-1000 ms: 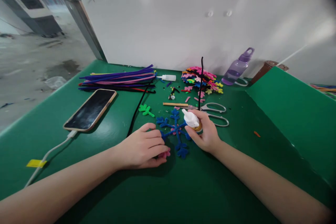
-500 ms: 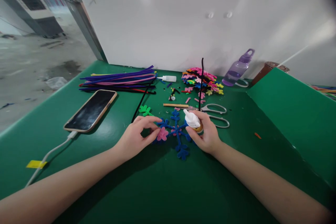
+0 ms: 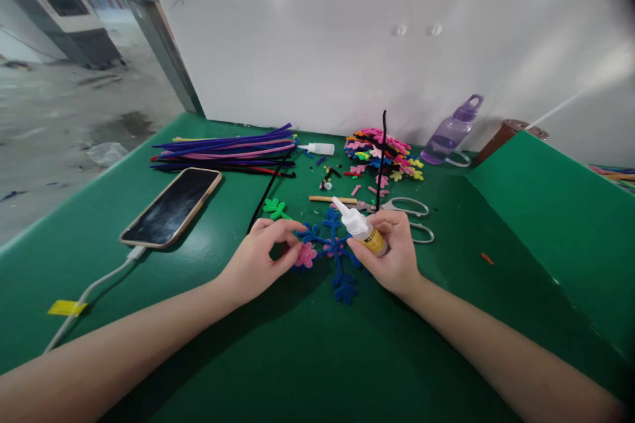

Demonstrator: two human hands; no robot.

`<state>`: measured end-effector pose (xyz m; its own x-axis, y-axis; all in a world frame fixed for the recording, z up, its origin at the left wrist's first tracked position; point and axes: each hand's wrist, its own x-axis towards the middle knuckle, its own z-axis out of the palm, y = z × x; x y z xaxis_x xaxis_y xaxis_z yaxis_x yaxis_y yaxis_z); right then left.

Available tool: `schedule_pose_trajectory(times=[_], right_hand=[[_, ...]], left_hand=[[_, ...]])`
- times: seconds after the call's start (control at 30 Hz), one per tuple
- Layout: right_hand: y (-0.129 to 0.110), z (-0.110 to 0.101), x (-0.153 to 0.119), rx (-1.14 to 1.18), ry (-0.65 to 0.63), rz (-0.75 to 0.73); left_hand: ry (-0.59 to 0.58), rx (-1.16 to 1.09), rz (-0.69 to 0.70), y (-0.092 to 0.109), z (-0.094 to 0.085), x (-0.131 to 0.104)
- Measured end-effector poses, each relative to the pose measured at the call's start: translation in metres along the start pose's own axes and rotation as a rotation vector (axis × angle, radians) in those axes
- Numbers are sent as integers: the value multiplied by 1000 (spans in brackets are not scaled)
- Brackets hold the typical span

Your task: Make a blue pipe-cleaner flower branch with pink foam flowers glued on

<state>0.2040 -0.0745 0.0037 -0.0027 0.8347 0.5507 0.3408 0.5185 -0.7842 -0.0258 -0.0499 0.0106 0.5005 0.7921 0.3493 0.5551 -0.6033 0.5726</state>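
Note:
My left hand (image 3: 262, 254) rests at the left arm of a blue pipe-cleaner snowflake (image 3: 338, 261), thumb and forefinger closed at the edge of a pink flower (image 3: 306, 255). In my right hand (image 3: 394, 258) is a small white glue bottle (image 3: 366, 230) with a yellow label, its nozzle tilted up and left above the snowflake. Parts of the snowflake's right side are hidden behind the bottle and fingers. A green pipe-cleaner shape (image 3: 275, 208) lies just beyond my left hand.
Behind lie pipe cleaners (image 3: 228, 152), another glue bottle (image 3: 320, 149), a pile of colourful flowers (image 3: 380, 152) and scissors (image 3: 404, 206). A phone (image 3: 173, 207) sits left; a purple bottle (image 3: 451, 132) and a green panel (image 3: 555, 225) stand right.
The glue bottle in my right hand has tipped over further to the left, showing more of its label. My left hand stays almost in place at the pink flower.

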Motion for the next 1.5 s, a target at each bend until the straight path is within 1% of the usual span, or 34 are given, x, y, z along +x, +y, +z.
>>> schedule_pose_trajectory(times=[0.03, 0.07, 0.13, 0.2, 0.3, 0.37, 0.5, 0.6, 0.77, 1.0, 1.33, 1.4, 1.5], right_hand=[[-5, 1, 2, 42, 4, 66], [-9, 2, 3, 72, 45, 101], [-16, 2, 6, 98, 104, 147], [-20, 2, 8, 129, 126, 205], [-21, 1, 6, 166, 83, 303], [-20, 0, 4, 180, 31, 330], [-18, -1, 2, 96, -37, 304], [-18, -1, 3, 30, -77, 322], [-20, 0, 4, 53, -131, 358], [-23, -1, 1, 71, -181, 346], [-23, -2, -2, 57, -176, 345], [-22, -2, -2, 43, -145, 334], [-20, -3, 0, 81, -61, 291]], left_hand=[[-15, 0, 24, 2, 1, -1], [-29, 1, 45, 5, 3, -1], [-58, 7, 76, 9, 4, -2], [-80, 16, 102, 12, 4, -3], [-78, 21, 132, 11, 2, -3], [-58, 23, 141, 9, 1, -2], [-23, 32, 118, 3, 1, -1], [-26, 21, 96, 3, 1, 0], [-50, 6, 83, 5, 0, 2], [-87, 5, 83, 6, -2, 3], [-90, -2, 92, 5, -1, 3], [-89, -6, 93, 4, -1, 3], [-81, -14, 98, 4, -1, 2]])
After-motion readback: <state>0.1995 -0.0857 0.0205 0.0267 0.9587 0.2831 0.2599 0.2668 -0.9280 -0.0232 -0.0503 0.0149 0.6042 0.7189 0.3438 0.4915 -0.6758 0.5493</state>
